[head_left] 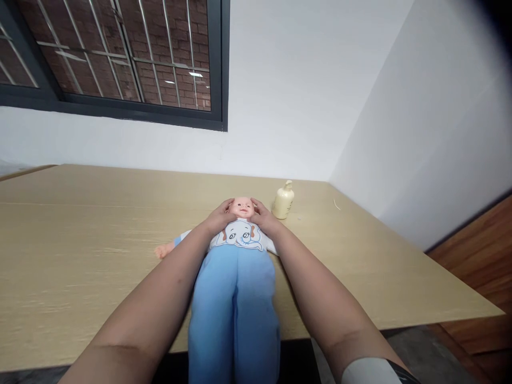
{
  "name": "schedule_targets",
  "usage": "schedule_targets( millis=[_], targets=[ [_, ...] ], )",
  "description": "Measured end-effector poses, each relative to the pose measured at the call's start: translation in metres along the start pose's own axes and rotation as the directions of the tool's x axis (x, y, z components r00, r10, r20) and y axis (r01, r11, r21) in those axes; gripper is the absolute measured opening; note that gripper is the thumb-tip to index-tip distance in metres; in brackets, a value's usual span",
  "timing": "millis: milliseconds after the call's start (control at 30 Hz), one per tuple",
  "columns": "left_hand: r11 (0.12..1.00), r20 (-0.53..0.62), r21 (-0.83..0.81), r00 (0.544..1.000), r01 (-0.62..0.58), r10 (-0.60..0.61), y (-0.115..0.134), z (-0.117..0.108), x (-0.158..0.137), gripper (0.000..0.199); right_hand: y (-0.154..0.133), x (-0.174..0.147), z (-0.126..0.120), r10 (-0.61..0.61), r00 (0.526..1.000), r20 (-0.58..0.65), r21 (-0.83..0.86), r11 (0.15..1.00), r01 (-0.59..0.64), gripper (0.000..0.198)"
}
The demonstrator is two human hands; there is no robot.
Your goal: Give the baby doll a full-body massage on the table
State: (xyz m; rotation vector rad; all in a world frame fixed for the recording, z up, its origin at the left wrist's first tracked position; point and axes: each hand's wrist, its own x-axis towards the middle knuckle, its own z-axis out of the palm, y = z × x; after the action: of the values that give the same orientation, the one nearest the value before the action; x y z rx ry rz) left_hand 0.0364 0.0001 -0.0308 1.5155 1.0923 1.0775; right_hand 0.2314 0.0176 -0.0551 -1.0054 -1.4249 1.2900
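A doll (pixel 239 250) is laid on its back on the wooden table (pixel 80 240), head toward the far wall and blue-trousered legs extending past the near edge. The left hand (pixel 219 217) is placed against one side of the doll's head, fingers spread and curved around it. The right hand (pixel 264 217) is placed against the opposite side, fingers likewise spread and cupped on the head. The head is held between both palms. A cream pump bottle (pixel 284 201) stands upright just beside the doll's head, past the right hand. A barred window (pixel 120 58) is seen above the doll, on the far wall.
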Motion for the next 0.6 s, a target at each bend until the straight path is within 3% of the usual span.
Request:
schedule_targets(
  millis=[167,333,467,600],
  targets=[
    [1.000,-0.027,-0.004,1.000,-0.003,0.003,-0.002,0.001,0.003,0.075,0.000,0.003,0.002,0.025,0.999,-0.041,0.069,0.997,-0.022,0.090],
    [1.000,-0.061,-0.016,0.998,-0.010,0.009,-0.009,0.000,0.006,0.073,-0.006,0.001,0.007,0.001,0.998,-0.061,0.133,0.991,0.007,0.070],
    [0.998,-0.117,0.070,0.993,0.001,0.007,-0.010,-0.001,0.004,0.078,-0.004,0.000,0.007,-0.092,0.975,-0.203,-0.068,0.994,0.080,0.052],
    [0.987,-0.234,0.148,0.968,-0.057,0.092,-0.005,-0.002,0.002,0.073,-0.015,0.001,0.000,-0.304,0.887,-0.347,-0.254,0.941,0.223,0.038]
  ],
)
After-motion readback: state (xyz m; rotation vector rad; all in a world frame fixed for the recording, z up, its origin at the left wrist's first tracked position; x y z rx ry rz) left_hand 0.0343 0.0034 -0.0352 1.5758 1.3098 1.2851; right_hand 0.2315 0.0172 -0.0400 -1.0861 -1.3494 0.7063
